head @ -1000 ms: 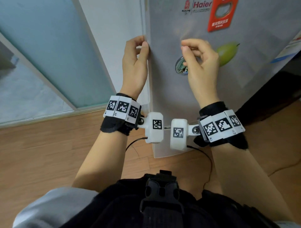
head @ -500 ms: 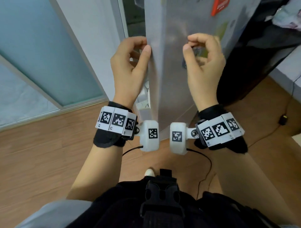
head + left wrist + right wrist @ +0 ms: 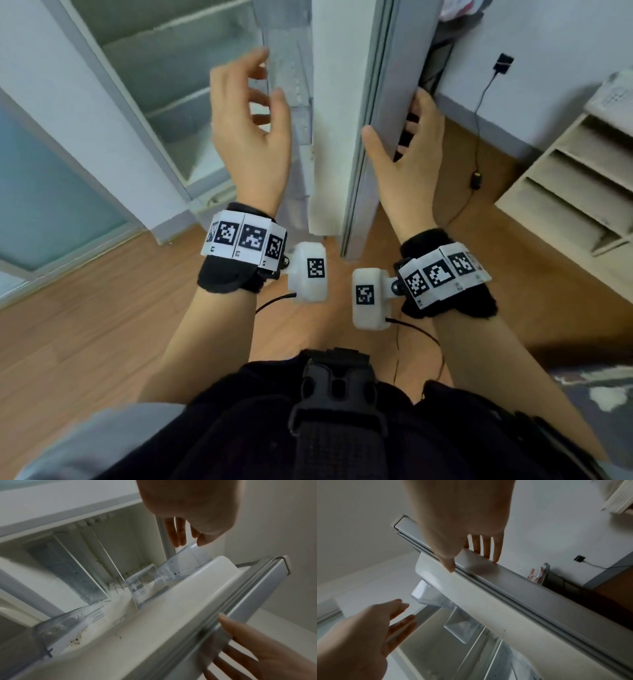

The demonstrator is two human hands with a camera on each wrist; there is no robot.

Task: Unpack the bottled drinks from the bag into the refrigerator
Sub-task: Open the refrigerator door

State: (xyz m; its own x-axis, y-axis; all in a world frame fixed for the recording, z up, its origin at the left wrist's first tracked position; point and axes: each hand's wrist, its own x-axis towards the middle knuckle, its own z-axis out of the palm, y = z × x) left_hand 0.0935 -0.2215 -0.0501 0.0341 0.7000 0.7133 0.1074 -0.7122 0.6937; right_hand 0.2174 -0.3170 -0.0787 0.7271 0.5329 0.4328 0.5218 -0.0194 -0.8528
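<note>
The refrigerator door [image 3: 342, 102] stands open, edge-on between my hands. My right hand [image 3: 394, 116] holds its free edge, thumb on the gasket side and straight fingers [image 3: 494, 555] flat on the outer face. My left hand [image 3: 267, 78] hangs free in front of the open refrigerator compartment [image 3: 178, 85], fingers loosely curled, holding nothing. Clear plastic door bins [image 3: 137, 588] line the door's inner side and look empty. The compartment's shelves show nothing on them. No bottles and no bag are in view.
A beige slatted shelf unit [image 3: 565, 178] stands on the right. A black cable [image 3: 478, 113] runs down the wall from a plug to the wooden floor [image 3: 85, 325]. A frosted glass panel [image 3: 41, 192] lies to the left of the refrigerator.
The door has swung from shut to wide open. My left hand has let go of its edge and drawn away. My right hand has taken hold of the edge.
</note>
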